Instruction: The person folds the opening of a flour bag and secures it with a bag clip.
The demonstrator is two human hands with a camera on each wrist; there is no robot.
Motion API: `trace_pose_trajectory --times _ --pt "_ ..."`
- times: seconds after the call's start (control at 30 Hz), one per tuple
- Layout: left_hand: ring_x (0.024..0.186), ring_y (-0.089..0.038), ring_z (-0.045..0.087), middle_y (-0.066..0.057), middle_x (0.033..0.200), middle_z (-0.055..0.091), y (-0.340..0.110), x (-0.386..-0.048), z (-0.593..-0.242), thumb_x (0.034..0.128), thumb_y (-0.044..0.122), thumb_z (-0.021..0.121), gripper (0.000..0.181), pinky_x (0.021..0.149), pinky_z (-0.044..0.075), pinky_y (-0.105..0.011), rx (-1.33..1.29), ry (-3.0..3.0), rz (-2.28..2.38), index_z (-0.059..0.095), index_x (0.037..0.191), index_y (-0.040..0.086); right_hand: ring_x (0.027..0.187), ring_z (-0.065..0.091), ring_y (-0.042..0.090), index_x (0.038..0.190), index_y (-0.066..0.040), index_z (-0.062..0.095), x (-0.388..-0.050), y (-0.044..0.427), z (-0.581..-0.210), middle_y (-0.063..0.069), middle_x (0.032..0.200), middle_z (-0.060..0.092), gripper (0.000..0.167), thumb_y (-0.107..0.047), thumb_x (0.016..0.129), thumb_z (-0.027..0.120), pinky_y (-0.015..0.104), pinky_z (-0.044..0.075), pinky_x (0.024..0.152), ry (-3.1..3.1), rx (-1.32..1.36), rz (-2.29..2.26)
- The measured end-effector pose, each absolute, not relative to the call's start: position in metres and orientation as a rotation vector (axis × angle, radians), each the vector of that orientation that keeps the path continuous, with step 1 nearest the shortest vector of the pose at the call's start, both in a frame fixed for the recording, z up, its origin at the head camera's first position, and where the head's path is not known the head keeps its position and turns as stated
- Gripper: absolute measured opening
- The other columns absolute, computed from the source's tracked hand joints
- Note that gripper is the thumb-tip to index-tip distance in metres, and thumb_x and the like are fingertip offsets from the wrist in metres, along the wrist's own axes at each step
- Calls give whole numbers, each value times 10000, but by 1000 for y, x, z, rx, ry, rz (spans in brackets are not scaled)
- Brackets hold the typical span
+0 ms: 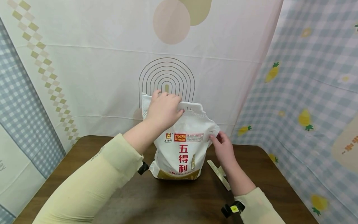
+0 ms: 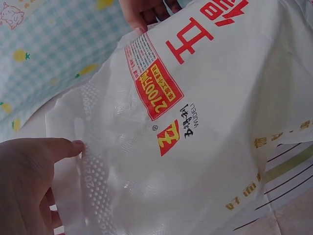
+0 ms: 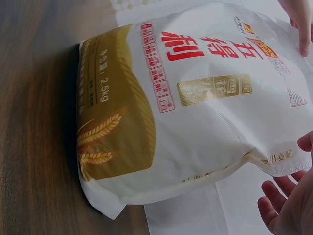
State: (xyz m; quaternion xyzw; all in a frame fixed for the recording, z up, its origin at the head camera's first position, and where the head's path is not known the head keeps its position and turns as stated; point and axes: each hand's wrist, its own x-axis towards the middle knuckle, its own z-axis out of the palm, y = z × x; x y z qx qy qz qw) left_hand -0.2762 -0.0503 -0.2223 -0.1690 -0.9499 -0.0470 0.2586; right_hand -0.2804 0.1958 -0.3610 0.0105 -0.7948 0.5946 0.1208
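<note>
A white bag of wheat flour (image 1: 169, 155) with red characters and a gold base stands upright on the table. My left hand (image 1: 165, 109) grips its top edge, thumb on the front and fingers behind, as the left wrist view shows. The right upper corner of the bag is pinched between the thumb and fingers of my right hand (image 1: 225, 151). A pale bag clip (image 1: 218, 175) lies on the table just right of the bag, beside my right forearm. In the right wrist view, the wheat print (image 3: 102, 132) shows near the bag's bottom.
The dark brown wooden table (image 1: 134, 199) carries the bag and clip. Behind it hangs a pale printed cloth (image 1: 98, 77), close to the bag's back. A blue checked cloth (image 1: 296, 93) with pineapples hangs at the right.
</note>
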Motion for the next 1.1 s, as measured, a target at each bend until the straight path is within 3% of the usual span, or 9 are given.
trace_pose_trajectory --times 0.23,0.4,0.5,0.6,0.7,0.8,0.97,1.1 --pt "1150 -254 564 23 1127 688 -50 -276 -219 939 390 648 246 1150 195 -528 -464 -2625 -105 741 1072 206 1195 503 219 1371 -3 540 -285 196 -359 183 1316 561 421 -206 1005 592 374 370 1081 -2258 47 1894" --pt "1130 -242 570 34 1128 692 -51 -276 -220 938 347 661 204 1164 172 -527 -499 -2619 -94 746 1067 213 1250 487 231 1348 -15 580 -287 198 -359 172 1339 567 425 -257 999 608 410 353 1107 -2282 23 1893" --pt "1157 -238 555 36 1159 683 -52 -275 -222 946 336 661 209 1171 150 -521 -535 -2600 -59 737 1102 221 1184 525 214 1280 -2 632 -289 200 -362 166 1282 609 405 -287 992 620 383 409 1044 -2296 25 1833" --pt "1216 -243 520 39 1187 667 -54 -273 -225 947 328 668 187 1175 133 -523 -582 -2545 -19 736 1087 224 1018 550 179 1141 16 692 -290 202 -365 123 1126 668 356 -296 979 639 307 453 897 -2291 51 1750" --pt "1270 -248 470 44 1209 641 -56 -274 -229 938 317 684 136 1177 113 -524 -620 -2474 -3 737 1019 221 831 503 170 999 21 708 -291 204 -369 65 923 656 333 -307 965 659 267 421 715 -2287 85 1656" --pt "1325 -253 409 42 1265 603 -59 -273 -232 933 306 695 100 1183 82 -520 -634 -2434 -16 738 969 224 744 461 176 930 -5 718 -292 208 -372 36 843 607 306 -308 951 677 267 384 629 -2286 139 1546" --pt "1367 -260 356 39 1340 563 -61 -273 -235 938 299 689 87 1186 69 -517 -628 -2424 -44 742 962 235 768 527 176 965 -64 770 -295 214 -377 30 932 664 230 -279 941 691 255 430 646 -2274 286 1314" --pt "1358 -257 366 37 1323 568 -63 -274 -235 935 298 692 92 1185 82 -511 -631 -2415 -63 744 959 226 887 624 216 1024 -87 785 -298 220 -382 59 1005 723 164 -184 913 714 346 502 741 -2234 436 1043"
